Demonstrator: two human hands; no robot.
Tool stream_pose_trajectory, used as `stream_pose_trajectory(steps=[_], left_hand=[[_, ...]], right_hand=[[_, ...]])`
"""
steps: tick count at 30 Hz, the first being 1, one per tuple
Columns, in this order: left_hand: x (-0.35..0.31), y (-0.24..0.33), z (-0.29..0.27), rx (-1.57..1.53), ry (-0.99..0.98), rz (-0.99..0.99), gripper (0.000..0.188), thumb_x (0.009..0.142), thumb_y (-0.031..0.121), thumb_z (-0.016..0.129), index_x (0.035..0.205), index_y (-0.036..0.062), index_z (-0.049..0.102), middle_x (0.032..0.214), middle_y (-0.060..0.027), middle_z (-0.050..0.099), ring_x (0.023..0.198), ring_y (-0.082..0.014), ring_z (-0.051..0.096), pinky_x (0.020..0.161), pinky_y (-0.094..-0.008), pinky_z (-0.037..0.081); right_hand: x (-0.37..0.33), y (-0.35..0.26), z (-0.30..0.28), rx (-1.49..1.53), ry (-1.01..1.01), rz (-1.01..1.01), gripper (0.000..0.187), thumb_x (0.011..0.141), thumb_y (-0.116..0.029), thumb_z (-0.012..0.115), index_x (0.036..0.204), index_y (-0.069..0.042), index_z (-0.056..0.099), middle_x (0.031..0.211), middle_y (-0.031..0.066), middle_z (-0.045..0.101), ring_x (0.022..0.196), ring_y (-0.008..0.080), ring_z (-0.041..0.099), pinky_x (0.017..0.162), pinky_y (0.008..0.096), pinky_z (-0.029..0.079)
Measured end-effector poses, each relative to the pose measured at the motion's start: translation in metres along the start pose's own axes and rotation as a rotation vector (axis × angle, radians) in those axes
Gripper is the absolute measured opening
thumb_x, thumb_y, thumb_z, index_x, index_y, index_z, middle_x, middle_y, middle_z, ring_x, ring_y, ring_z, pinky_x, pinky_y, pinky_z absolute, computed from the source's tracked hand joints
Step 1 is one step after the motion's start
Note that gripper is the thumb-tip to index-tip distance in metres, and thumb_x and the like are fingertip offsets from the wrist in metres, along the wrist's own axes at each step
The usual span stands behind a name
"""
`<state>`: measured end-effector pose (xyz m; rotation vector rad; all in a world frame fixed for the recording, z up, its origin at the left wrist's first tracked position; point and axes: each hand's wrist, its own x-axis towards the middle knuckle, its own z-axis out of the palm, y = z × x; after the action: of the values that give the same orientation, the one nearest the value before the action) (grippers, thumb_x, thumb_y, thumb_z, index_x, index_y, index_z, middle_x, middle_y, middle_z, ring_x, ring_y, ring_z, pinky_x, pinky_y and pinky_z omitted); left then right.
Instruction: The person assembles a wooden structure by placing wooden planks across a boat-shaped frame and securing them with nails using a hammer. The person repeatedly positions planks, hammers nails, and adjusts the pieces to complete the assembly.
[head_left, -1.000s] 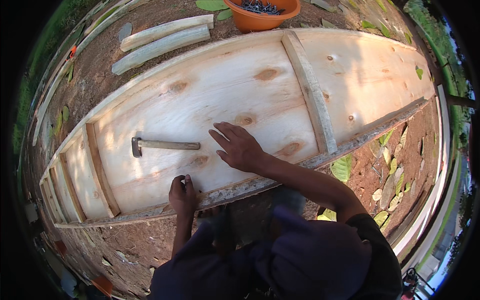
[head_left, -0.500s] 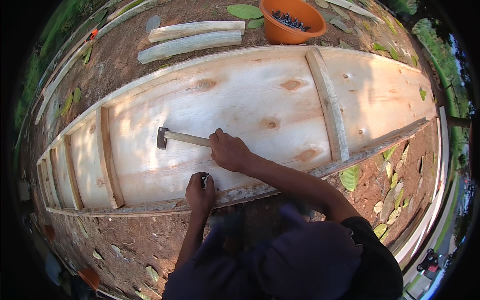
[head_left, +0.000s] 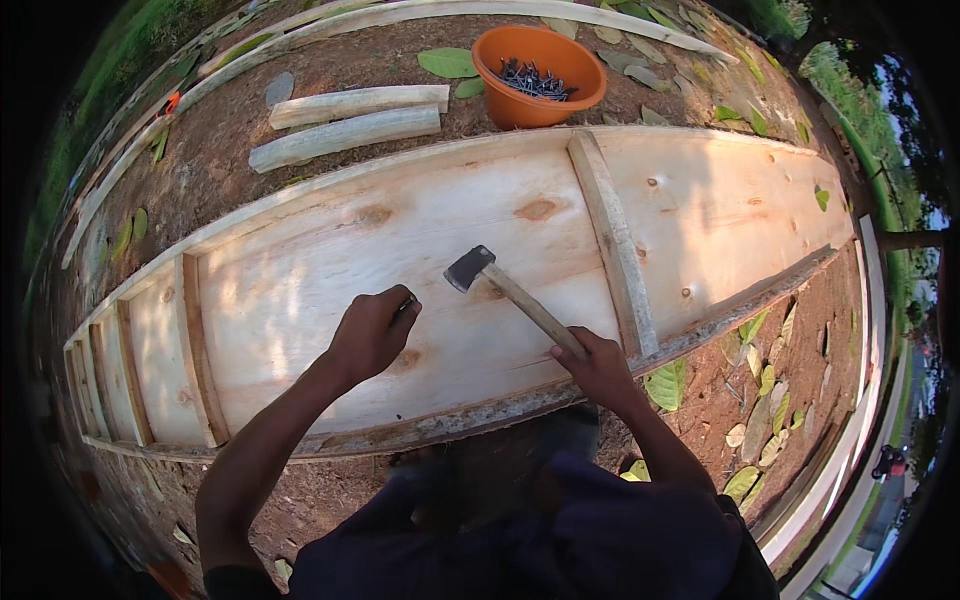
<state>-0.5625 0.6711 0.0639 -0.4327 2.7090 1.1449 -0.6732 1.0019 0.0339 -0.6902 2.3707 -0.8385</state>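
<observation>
My right hand point(head_left: 597, 368) is wrapped round the lower end of a hatchet point(head_left: 530, 305) with a pale wooden handle and a dark metal head. The hatchet's head points up and left, over the middle of a long plywood panel point(head_left: 470, 185) framed with wooden strips. To its left, my left hand point(head_left: 365, 337) is closed over the panel. Thumb and forefinger pinch a small dark metal piece, perhaps a nail, mostly hidden by the fingers. Beyond the far edge stands an orange bucket point(head_left: 540, 108) with many dark nails point(head_left: 535, 80) inside.
A wooden crosspiece point(head_left: 612, 240) spans the panel at the right, and several more cross its left end. Two short wood pieces point(head_left: 350, 120) lie on the dirt beyond the far edge. Leaves point(head_left: 665, 385) are scattered about. Long pale strips point(head_left: 400, 15) lie farther back.
My left hand has risen from the near edge to above the panel's middle. My right hand has moved right and nearer to me, swinging the hatchet head rightward. The view has shifted slightly.
</observation>
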Motion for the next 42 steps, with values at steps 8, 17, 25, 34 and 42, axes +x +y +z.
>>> stream_pose_trajectory(steps=[8,17,25,34,42], left_hand=[[0.126,0.089,0.053,0.363,-0.418,0.176,0.042,0.096,0.044,0.060,0.111,0.0054,0.067,0.103,-0.0166,0.070,0.106,-0.0344,0.066,0.089,-0.0470,0.053],[0.163,0.175,0.194,-0.102,-0.219,-0.049,0.066,0.091,0.060,0.063,0.118,0.0006,0.057,0.098,-0.0160,0.072,0.094,-0.0390,0.071,0.086,-0.0488,0.055],[0.167,0.174,0.239,-0.358,-0.092,-0.215,0.061,0.090,0.051,0.067,0.126,0.0043,0.053,0.099,-0.0185,0.073,0.099,-0.0391,0.070,0.086,-0.0495,0.054],[0.163,0.174,0.235,-0.476,-0.055,-0.182,0.062,0.090,0.047,0.068,0.128,0.0012,0.053,0.105,-0.0256,0.070,0.103,-0.0429,0.068,0.087,-0.0520,0.054],[0.166,0.172,0.250,-0.436,-0.001,-0.216,0.056,0.090,0.048,0.066,0.129,0.0093,0.057,0.100,-0.0188,0.072,0.101,-0.0392,0.069,0.088,-0.0481,0.053]], right_hand=[[0.061,0.041,-0.106,0.942,0.294,0.272,0.042,0.106,-0.033,0.050,0.136,-0.003,0.050,0.077,-0.0028,0.047,0.055,0.0055,0.042,0.048,0.0220,0.036],[0.121,0.121,-0.154,1.127,0.229,0.482,0.026,0.106,-0.029,0.049,0.121,-0.008,0.053,0.079,-0.0006,0.050,0.053,0.0039,0.041,0.042,0.0183,0.032],[0.140,0.114,-0.155,1.146,-0.055,0.491,0.035,0.105,-0.031,0.051,0.129,-0.006,0.053,0.075,-0.0015,0.048,0.050,0.0025,0.037,0.039,0.0173,0.027],[0.146,0.109,-0.151,1.110,-0.038,0.448,0.036,0.104,-0.031,0.052,0.129,-0.005,0.054,0.073,-0.0018,0.047,0.048,0.0023,0.036,0.038,0.0181,0.027],[0.142,0.097,-0.138,0.753,0.108,0.426,0.031,0.106,-0.030,0.051,0.127,-0.008,0.057,0.073,-0.0017,0.051,0.046,0.0045,0.041,0.038,0.0207,0.032]])
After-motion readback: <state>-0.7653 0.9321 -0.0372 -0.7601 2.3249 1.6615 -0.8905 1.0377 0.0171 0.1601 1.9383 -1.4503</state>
